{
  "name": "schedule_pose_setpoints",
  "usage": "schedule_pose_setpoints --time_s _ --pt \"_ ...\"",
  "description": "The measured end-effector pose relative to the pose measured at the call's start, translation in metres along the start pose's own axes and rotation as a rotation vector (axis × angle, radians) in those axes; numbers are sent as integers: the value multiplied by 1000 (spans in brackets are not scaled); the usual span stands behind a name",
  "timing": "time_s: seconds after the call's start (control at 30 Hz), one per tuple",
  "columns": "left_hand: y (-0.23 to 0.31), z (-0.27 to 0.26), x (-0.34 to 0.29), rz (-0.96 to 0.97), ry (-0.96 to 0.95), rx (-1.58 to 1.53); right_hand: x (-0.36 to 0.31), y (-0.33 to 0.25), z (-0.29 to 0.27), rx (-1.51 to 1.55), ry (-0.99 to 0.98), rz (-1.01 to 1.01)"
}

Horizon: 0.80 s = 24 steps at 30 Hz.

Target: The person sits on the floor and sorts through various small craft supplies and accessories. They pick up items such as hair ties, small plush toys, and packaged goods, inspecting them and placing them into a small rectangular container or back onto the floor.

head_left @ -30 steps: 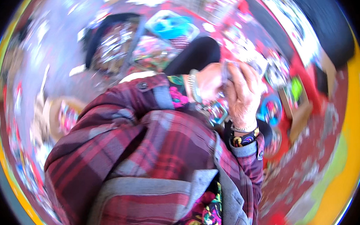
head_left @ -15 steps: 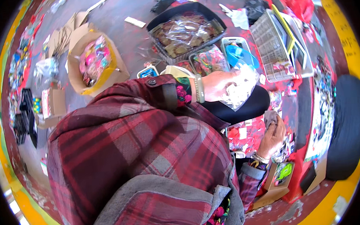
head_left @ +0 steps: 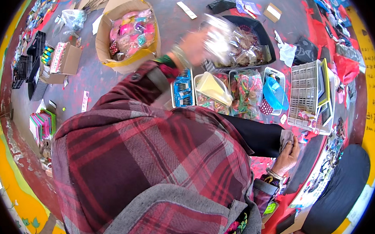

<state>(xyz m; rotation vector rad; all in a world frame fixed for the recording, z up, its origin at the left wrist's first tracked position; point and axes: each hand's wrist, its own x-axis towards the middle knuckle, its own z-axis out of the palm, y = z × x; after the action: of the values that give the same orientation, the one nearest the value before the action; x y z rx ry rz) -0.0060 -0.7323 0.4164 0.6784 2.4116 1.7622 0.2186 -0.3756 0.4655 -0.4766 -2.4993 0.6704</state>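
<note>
My left hand (head_left: 192,48), smeared by motion, grips a clear plastic bag (head_left: 219,40) with whitish contents. The bag hangs over the near left part of a dark basket (head_left: 267,32), which holds clear-wrapped goods (head_left: 250,53). On the right, my right hand (head_left: 288,156) is closed around a crumpled greyish cloth (head_left: 286,138) beside my black-clad knee (head_left: 261,131). Below the dark basket stand small white baskets, one with blue packets (head_left: 182,89), one with a pale yellow piece (head_left: 213,89) on top. Next to them are bagged colourful items (head_left: 246,90) and a blue bowl (head_left: 275,92).
A cardboard box (head_left: 105,42) of pink bagged goods sits at the left. Farther left stand a smaller box (head_left: 70,60) and black crates (head_left: 31,62). At the right are a white wire basket (head_left: 306,88), a red bag (head_left: 347,66) and a black padded seat (head_left: 340,193).
My left hand has swung up and left with the plastic bag, from beside the blue bowl to the dark basket. The view has shifted; my right hand still holds the cloth.
</note>
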Motion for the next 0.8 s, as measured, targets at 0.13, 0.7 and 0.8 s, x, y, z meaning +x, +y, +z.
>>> schedule_pose_setpoints --time_s 0.13,0.7,0.8 --pt "-91 -137 -34 -280 739 -864 -2 -9 5 -20 -25 -10" --pt "-246 -143 26 -52 433 1044 -30 32 -85 474 402 495" --pt "-101 -9 76 37 234 599 -65 53 -135 825 653 599"
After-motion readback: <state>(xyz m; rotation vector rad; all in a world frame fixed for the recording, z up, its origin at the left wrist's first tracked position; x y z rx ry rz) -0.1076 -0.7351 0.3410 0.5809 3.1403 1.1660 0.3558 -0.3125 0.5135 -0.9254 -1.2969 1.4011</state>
